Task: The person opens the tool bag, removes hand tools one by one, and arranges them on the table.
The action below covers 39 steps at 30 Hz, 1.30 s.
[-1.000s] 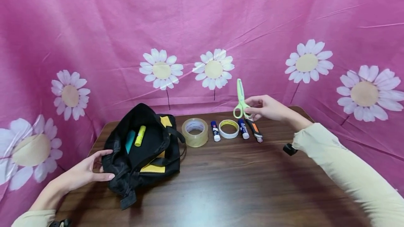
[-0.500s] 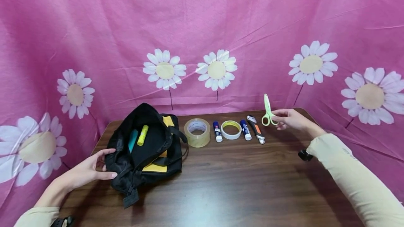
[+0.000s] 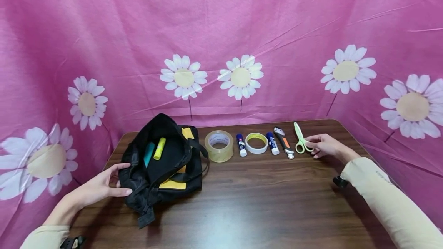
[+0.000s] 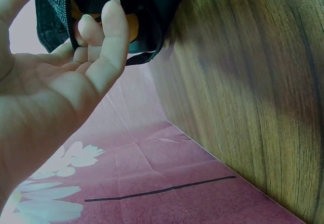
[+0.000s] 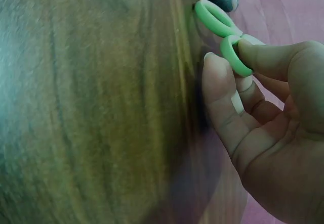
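Note:
My right hand (image 3: 323,146) pinches one handle ring of the light green scissors (image 3: 300,138) at the right end of a row of stationery. Their blades point toward the back edge, and in the right wrist view the thumb presses on the ring (image 5: 234,57). On the left, my left hand (image 3: 98,185) grips the side of the black bag (image 3: 138,183), thumb in front and fingers behind its rim. The bag's mouth gapes, showing a yellow tube (image 3: 159,148) and a teal item (image 3: 149,154) inside. Left of the scissors lies an orange-and-black utility knife (image 3: 284,143).
Along the back of the wooden table (image 3: 263,203), the row continues left with a glue stick (image 3: 272,143), a white-and-yellow tape roll (image 3: 256,143), another glue stick (image 3: 241,145) and a wide clear tape roll (image 3: 219,146). A pink daisy-print cloth (image 3: 214,18) hangs right behind the table.
My right hand has carried the scissors rightward past the utility knife and lowered them toward the tabletop beside it. The left hand keeps its grip on the bag.

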### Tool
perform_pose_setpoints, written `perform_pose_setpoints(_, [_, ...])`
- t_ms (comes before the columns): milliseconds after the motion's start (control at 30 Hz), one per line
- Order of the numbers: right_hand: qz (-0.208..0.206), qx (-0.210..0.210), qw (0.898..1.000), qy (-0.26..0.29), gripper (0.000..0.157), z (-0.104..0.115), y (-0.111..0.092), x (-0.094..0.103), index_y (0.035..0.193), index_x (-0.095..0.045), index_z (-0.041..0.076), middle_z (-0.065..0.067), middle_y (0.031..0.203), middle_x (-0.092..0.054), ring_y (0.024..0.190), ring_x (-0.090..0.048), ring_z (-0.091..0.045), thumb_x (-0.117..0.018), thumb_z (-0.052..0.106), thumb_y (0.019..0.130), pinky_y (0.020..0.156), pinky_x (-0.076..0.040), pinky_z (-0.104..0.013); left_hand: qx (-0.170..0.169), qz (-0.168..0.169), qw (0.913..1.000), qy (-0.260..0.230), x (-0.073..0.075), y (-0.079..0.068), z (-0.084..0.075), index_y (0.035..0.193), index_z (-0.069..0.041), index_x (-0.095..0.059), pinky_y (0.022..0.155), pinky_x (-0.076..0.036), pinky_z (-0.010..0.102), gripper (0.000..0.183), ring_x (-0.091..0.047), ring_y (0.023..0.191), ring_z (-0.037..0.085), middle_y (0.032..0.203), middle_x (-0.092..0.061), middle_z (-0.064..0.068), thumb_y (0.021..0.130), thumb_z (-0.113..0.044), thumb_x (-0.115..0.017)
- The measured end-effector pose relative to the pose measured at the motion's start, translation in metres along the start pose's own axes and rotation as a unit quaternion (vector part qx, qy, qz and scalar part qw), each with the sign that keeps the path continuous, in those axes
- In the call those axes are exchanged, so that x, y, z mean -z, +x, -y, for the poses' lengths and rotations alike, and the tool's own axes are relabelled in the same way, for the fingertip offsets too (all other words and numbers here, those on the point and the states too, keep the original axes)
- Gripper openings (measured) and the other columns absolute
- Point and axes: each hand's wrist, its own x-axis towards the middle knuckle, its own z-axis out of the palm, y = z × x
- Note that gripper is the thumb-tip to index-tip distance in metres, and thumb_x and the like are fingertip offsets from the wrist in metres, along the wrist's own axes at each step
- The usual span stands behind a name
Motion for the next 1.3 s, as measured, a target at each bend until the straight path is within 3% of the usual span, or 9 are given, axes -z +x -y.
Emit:
perform_pose_setpoints(233, [-0.02, -0.003, 1.0, 0.002, 0.049, -0.014, -0.005, 0.0, 0.14, -0.043, -0.017, -0.006, 0.09, -0.059, 0.071, -0.06, -0.012, -0.058, 0.012, 0.104, 0.062, -0.057, -0.029, -0.003, 0.005, 1.0, -0.007, -0.003, 0.003, 0.002, 0.15, 0.004, -0.028, 0.066, -0.043, 0.029, 0.083, -0.05, 0.081, 0.016, 0.089, -0.05, 0.012, 0.088, -0.014, -0.079])
perform_pose_setpoints(667, [-0.069, 0.016, 0.997, 0.004, 0.045, -0.014, -0.003, -0.01, 0.133, -0.049, -0.017, -0.001, 0.088, -0.051, 0.068, -0.059, -0.007, -0.065, 0.009, 0.099, 0.061, -0.056, -0.026, -0.002, 0.001, 1.0, -0.003, -0.004, 0.002, 0.001, 0.15, 0.005, -0.028, 0.064, -0.043, 0.029, 0.083, -0.05, 0.08, 0.016, 0.088, -0.05, 0.011, 0.088, -0.014, -0.079])
perform_pose_setpoints(1100, [-0.059, 0.012, 0.998, 0.014, 0.046, -0.007, 0.003, -0.014, 0.135, -0.046, -0.018, -0.003, 0.09, -0.052, 0.067, -0.059, -0.008, -0.062, 0.007, 0.1, 0.061, -0.056, -0.026, -0.006, -0.007, 0.9999, 0.008, -0.003, -0.002, 0.004, 0.151, 0.004, -0.027, 0.062, -0.043, 0.029, 0.08, -0.05, 0.076, 0.014, 0.084, -0.049, 0.008, 0.09, -0.012, -0.077])
perform_pose_setpoints(1300, [-0.028, -0.029, 0.999, 0.015, 0.05, 0.005, -0.002, -0.003, 0.14, -0.041, -0.015, -0.007, 0.093, -0.062, 0.073, -0.062, -0.014, -0.059, 0.012, 0.102, 0.065, -0.058, -0.033, -0.014, -0.001, 0.9998, 0.011, -0.002, 0.001, 0.002, 0.15, 0.005, -0.028, 0.063, -0.043, 0.029, 0.081, -0.05, 0.077, 0.015, 0.086, -0.05, 0.01, 0.089, -0.012, -0.078])
